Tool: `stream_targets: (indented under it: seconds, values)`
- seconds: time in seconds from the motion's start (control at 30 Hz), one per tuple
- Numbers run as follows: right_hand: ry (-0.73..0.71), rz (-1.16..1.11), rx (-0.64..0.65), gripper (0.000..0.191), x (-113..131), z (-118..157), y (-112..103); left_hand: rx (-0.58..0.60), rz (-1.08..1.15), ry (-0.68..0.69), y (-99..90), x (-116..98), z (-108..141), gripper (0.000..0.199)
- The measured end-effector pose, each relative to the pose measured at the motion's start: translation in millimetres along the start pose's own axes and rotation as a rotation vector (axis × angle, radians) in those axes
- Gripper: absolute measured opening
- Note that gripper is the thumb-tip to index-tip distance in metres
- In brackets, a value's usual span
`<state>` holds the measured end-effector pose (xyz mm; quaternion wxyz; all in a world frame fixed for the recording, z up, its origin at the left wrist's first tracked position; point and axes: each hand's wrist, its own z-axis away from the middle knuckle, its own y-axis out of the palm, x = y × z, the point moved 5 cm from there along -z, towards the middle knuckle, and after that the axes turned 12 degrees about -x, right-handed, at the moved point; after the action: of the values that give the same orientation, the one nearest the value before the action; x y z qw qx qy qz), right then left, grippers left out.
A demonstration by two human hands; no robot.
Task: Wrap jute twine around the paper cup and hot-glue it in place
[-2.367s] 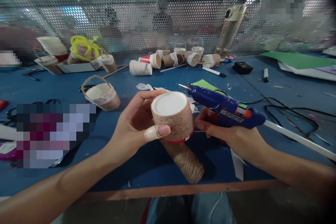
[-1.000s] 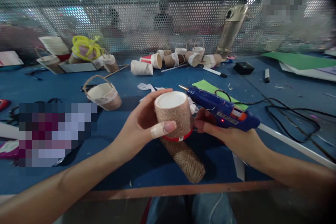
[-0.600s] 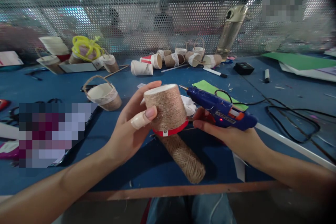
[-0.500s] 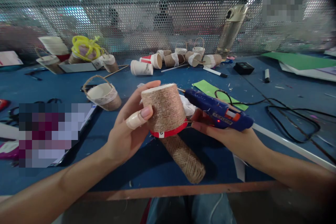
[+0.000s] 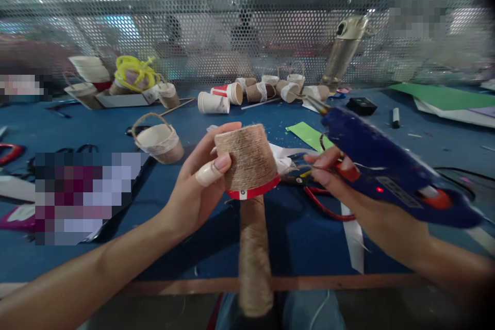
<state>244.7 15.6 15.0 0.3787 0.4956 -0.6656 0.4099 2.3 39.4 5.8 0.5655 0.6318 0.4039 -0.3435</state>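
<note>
My left hand, its thumb wrapped in a plaster-like band, is closed around a paper cup wound with twine. The cup is tilted upside down, and a bare red strip shows along its lower rim. Over on the right, my right hand grips a blue glue gun whose nozzle points up and left, away from the cup. A thin strand of twine passes by the right fingertips. Below the cup, a roll of twine lies toward the table's front edge, its near end blurred.
Finished small baskets with handles, such as one at left, stand on the blue table. Paper cups lie at the back before a perforated metal screen. Red-handled scissors, white ribbon and a water bottle are also there.
My right hand has drawn the glue gun away from the cup, to the right and nearer to me. The twine roll has swung round toward the table edge. The left hand keeps its hold.
</note>
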Motion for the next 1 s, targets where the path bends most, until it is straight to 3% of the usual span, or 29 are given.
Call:
stream_targets:
  seconds: [0.13, 0.27, 0.37, 0.47, 0.57, 0.67, 0.97, 1.0]
  values:
    - [-0.153, 0.101, -0.158, 0.024, 6, 4, -18, -0.008, -0.031, -0.028, 0.4, 1, 1, 0.041]
    - [-0.222, 0.269, -0.093, 0.019, 13, 6, -19, -0.023, -0.012, -0.067, 2.4, 0, 0, 0.039]
    - [-0.186, 0.302, -0.028, 0.024, 14, 9, -13, -0.024, 0.033, -0.107, 3.3, 1, -2, 0.037]
    - [-0.170, 0.159, -0.096, 0.027, 14, 12, -9, -0.029, 0.059, -0.175, 2.9, 3, -4, 0.029]
    - [-0.185, 0.022, -0.014, 0.024, 14, 14, 1, -0.027, 0.071, -0.228, 3.0, 5, -3, 0.028]
    - [-0.207, 0.030, 0.010, 0.024, 16, 14, 3, -0.008, 0.052, -0.221, 4.5, 5, -3, 0.028]
    - [-0.213, 0.165, -0.095, 0.024, 20, 7, -4, -0.052, 0.077, -0.137, 3.9, -4, -1, 0.037]
    - [-0.240, 0.131, -0.041, 0.025, 18, 7, -3, -0.057, 0.084, -0.144, 3.9, -4, -1, 0.040]
